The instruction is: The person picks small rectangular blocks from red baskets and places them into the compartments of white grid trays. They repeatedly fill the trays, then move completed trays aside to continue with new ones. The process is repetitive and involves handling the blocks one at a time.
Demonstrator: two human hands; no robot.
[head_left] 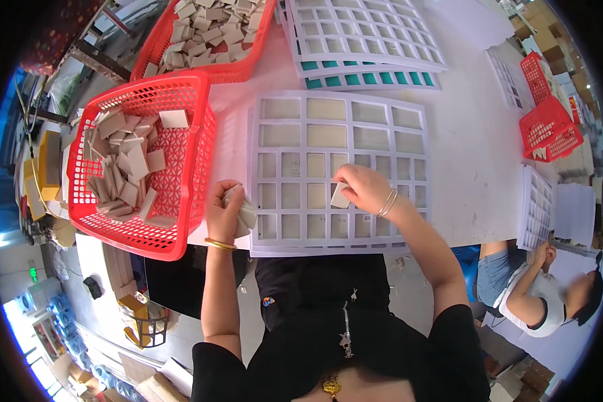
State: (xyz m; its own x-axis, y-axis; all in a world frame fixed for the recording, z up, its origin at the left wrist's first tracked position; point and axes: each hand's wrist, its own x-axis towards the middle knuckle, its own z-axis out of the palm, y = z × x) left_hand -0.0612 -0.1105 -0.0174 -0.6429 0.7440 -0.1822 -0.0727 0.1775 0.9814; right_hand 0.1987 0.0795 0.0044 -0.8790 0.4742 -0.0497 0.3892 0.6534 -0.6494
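Observation:
My left hand [225, 212] is closed around a small stack of flat, pale tiles [247, 216] at the left edge of a white grid tray [345, 210]. Over the middle of that tray, my right hand [367, 188] pinches a single whitish tile [340, 195] above one of the lower compartments. Cream tiles sit in a column of compartments just left of my right hand, including a larger cream tile [326, 136] near the top. Other compartments look greyer, and whether they hold anything I cannot tell. My right hand and forearm hide part of the tray's right side.
Left of the tray stands a red plastic basket [204, 144] of loose tiles, with another red basket [238, 72] behind it. More grid trays [372, 63] are stacked at the far side. At right are smaller red baskets [549, 127] and a seated person [529, 298] handling a grid tray [535, 208].

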